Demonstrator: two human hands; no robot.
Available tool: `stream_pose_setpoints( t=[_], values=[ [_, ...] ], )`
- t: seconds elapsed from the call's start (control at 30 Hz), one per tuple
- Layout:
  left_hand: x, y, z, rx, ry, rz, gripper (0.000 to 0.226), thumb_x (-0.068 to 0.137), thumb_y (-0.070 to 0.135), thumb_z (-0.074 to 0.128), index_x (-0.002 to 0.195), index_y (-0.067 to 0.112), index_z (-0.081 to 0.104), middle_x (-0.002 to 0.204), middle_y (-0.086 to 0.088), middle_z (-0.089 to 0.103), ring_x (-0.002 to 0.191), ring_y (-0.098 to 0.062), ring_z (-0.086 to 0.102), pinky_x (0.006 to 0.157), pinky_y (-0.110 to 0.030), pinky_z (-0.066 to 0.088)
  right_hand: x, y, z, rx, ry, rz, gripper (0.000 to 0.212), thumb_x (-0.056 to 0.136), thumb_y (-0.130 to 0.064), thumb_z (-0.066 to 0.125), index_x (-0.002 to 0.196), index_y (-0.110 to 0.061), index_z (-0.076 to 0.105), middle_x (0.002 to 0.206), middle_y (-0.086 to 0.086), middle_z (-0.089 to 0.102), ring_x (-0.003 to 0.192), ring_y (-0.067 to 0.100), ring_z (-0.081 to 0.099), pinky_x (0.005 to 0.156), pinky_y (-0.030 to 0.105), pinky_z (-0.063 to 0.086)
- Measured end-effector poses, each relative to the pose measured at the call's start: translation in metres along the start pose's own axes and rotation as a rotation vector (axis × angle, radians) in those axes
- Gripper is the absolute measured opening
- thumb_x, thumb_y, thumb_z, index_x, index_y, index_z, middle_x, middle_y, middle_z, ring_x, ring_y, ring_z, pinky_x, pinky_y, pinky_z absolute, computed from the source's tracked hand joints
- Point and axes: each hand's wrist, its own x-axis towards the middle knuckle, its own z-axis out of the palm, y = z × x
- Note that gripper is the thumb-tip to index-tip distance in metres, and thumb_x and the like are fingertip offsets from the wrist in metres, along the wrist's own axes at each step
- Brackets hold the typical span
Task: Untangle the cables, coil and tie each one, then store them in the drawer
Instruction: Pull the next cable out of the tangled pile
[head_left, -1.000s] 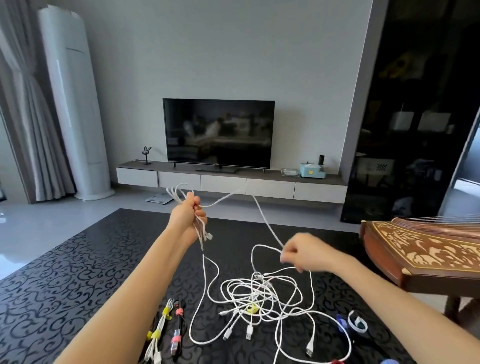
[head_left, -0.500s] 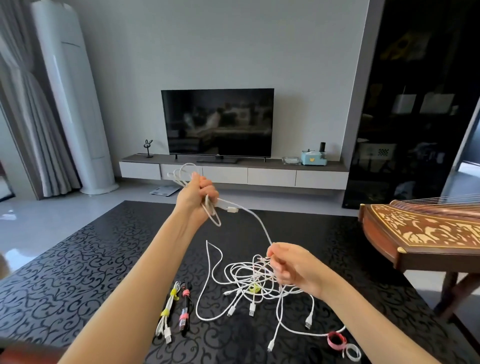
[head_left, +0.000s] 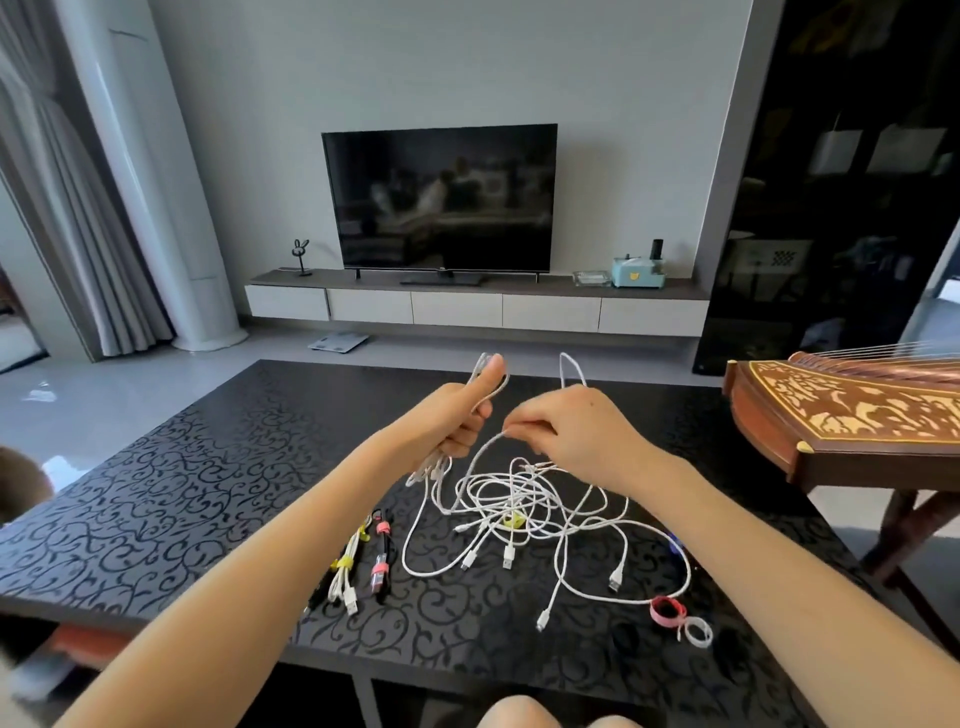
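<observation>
While the left hand (head_left: 457, 415) grips a folded bundle (head_left: 491, 371) of thin white cable, thumb straight up along the loops, the right hand (head_left: 576, 431) pinches a single white strand (head_left: 485, 444) between thumb and fingertips. A narrow loop (head_left: 569, 366) sticks up behind its knuckles. Both hands are above the bench (head_left: 182, 493), which has a glossy black top with a swirl pattern, near its middle. Plug ends of the bundle dangle below the left fist. The strand curves down into the tangle (head_left: 524, 506): thin round white cables, many overlapping loops, flat USB plugs splayed toward the near edge, small yellow tie (head_left: 514, 519) in the heap. By the near edge, left of the tangle, two folded cables lie side by side, long and straight: white cable (head_left: 345, 569) with yellow wraps, black cable (head_left: 382, 556) with pink wraps. Toward the right edge lie loose ring-shaped ties: pink tie (head_left: 666, 609) and white tie (head_left: 697, 631), touching. Carved wooden zither (head_left: 841, 415) stands beyond the right edge.
</observation>
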Motion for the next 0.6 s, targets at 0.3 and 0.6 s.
stream_pose_setpoints(
  t=[0.3,0.6],
  values=[
    [-0.015,-0.023,0.021,-0.178,-0.468,0.023,0.025,0.089,0.008,0.060,0.072,0.013,0.043,0.054,0.005,0.031,0.041,-0.004,0.025,0.037,-0.013,0.024,-0.006,0.003,-0.005,0.027,0.150,0.039,0.035,0.080,-0.039,0.072,0.078,-0.015,0.047,0.056,-0.009,0.049,0.052,0.010,0.042,0.058,0.030,0.035],
    [-0.041,-0.032,0.019,-0.242,-0.564,-0.100,0.028,0.093,0.030,0.037,0.072,0.012,0.043,0.057,0.006,0.029,0.042,-0.002,0.022,0.035,-0.010,0.025,-0.023,0.044,-0.037,0.169,-0.114,0.115,0.011,0.082,-0.037,0.070,0.081,-0.027,0.067,0.069,-0.010,0.062,0.064,0.004,0.054,0.066,0.023,0.044]
  ],
)
